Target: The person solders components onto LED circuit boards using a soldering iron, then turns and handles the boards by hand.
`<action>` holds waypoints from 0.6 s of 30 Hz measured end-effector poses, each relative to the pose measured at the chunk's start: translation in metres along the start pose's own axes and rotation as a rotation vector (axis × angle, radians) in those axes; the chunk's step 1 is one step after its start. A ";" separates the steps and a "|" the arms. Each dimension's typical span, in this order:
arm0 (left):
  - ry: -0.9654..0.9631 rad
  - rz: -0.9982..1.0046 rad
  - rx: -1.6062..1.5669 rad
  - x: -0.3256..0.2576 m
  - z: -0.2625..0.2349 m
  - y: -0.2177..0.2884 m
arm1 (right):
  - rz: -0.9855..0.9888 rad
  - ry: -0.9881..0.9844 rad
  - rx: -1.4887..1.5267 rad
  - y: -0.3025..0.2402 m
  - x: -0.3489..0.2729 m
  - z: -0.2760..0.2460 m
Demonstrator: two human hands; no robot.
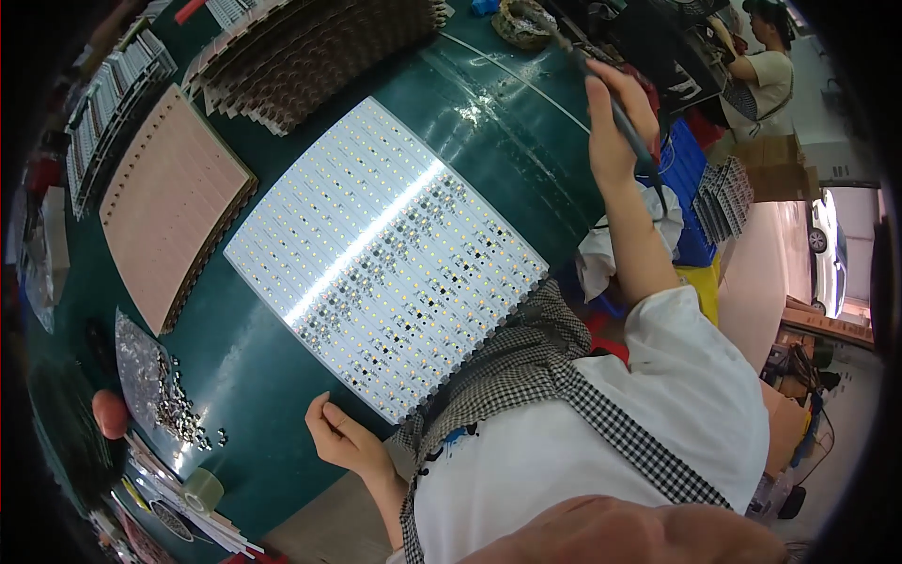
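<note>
A dark soldering iron (615, 108) is gripped like a pen in my right hand (620, 122), raised at the far right of the table. Its tip end points toward a round brown dish (521, 25), and its cord hangs below my hand. In front of me lies a large white LED circuit board panel (385, 258) covered with rows of small yellow LEDs and dark components. Close to the panel's near left corner rests my left hand (348, 437), its fingers loosely bent and apart, holding nothing.
Stacked boards (319, 61) stand at the far side, with a pinkish stack (169, 207) at left. Small metal parts (183, 409) spill from a clear bag beside a tape roll (202, 489). A blue crate (681, 179) stands at right; another person (766, 70) works beyond.
</note>
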State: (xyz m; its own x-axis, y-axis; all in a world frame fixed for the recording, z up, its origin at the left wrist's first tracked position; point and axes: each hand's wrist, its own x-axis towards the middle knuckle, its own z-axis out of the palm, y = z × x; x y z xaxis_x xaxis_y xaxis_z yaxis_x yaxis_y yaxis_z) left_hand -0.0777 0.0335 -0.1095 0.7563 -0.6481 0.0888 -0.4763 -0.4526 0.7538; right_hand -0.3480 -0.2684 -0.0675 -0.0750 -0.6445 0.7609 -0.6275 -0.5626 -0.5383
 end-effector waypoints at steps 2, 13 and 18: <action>0.037 0.121 0.037 0.002 0.003 0.001 | -0.252 0.048 -0.100 0.024 0.018 0.012; -0.176 -0.138 -0.104 0.030 -0.006 0.015 | 0.345 -0.547 0.000 -0.040 -0.042 0.002; -0.154 -0.074 -0.063 0.034 -0.002 0.013 | 0.245 -0.616 0.146 -0.051 -0.083 0.004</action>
State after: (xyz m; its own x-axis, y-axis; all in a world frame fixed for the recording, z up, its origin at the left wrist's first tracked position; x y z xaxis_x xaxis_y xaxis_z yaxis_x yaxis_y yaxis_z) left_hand -0.0574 0.0071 -0.0951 0.7086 -0.7025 -0.0658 -0.3892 -0.4670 0.7940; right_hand -0.3068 -0.1881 -0.1043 0.2811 -0.9151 0.2890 -0.5340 -0.3994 -0.7452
